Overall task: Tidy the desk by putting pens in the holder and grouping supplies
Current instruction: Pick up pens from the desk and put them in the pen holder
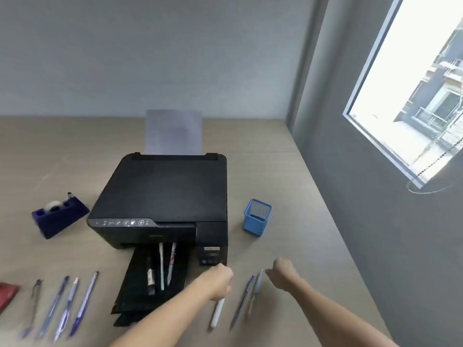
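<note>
An empty blue mesh pen holder (258, 216) stands right of the black printer (162, 191). My left hand (218, 281) is closed in a fist around the upper end of a white pen (217, 313), which points back toward me. My right hand (283, 272) hovers with curled fingers, its fingertips just beside the top of a grey pen (256, 288); nothing shows in it. A blue pen (242, 303) lies against the grey one. Three pens (161, 267) rest on the printer's output tray. Several blue pens (62, 305) lie in a row at the front left.
A dark blue tape dispenser (59, 217) sits left of the printer. A red object (7, 294) pokes in at the left edge. Paper (174, 132) stands in the printer's rear feed. A grey wall with a window (413, 91) borders the desk's right side.
</note>
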Tool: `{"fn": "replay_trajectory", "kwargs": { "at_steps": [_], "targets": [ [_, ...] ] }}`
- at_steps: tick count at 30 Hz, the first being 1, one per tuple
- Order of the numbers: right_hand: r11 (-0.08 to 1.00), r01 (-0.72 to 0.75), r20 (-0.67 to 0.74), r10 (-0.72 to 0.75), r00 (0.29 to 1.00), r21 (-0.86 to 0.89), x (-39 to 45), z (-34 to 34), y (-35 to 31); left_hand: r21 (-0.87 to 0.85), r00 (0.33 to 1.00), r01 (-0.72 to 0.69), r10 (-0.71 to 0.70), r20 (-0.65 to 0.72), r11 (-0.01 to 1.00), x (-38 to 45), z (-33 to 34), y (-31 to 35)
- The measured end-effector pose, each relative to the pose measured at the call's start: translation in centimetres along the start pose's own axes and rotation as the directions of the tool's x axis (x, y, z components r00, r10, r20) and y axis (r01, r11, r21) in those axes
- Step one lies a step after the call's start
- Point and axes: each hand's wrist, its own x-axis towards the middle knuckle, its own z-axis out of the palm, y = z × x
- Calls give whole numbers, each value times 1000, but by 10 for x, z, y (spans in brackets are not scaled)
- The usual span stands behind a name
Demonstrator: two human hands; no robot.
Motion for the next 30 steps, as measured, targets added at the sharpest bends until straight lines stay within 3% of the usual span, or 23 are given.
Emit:
{"fn": "replay_trajectory", "kwargs": {
  "at_steps": [4, 7, 11, 15, 21, 24, 25, 27, 30],
  "targets": [
    [982, -100, 28, 96, 995, 161, 3, 35, -14, -17, 969, 248, -247, 23, 969, 3, 36, -14],
    [979, -149, 26, 146, 989, 140, 5, 44, -21, -57, 962, 274, -273, 21, 960, 11, 48, -18],
    [975, -190, -7, 192, 981, 117, 8, 46, -23, -102, 975, 210, -216, -52, 972, 18, 51, -15],
    [959, -214, -45, 226, 973, 187, 6, 35, -8, -281, 989, 128, -144, -38, 951, 26, 57, 4],
    [902, -175, -231, 282, 931, 395, 16, -6, 28, -24, 997, 72, -72, -7, 997, 39, 76, 17],
    [788, -100, -314, 353, 881, 607, 18, -38, 36, -44, 999, 20, -22, -29, 999, 43, 69, 21],
    [738, -50, -336, 366, 868, 673, 19, -50, 34, -87, 998, -33, 29, -52, 996, 42, 59, 25],
    [613, 55, -359, 385, 850, 788, 23, -75, 26, -375, 981, -123, 54, -189, 919, 45, 28, 38],
    [431, 186, -352, 345, 870, 883, 43, -103, 10, -767, 911, -233, -142, -388, 598, 60, -34, 64]
  ]
}}
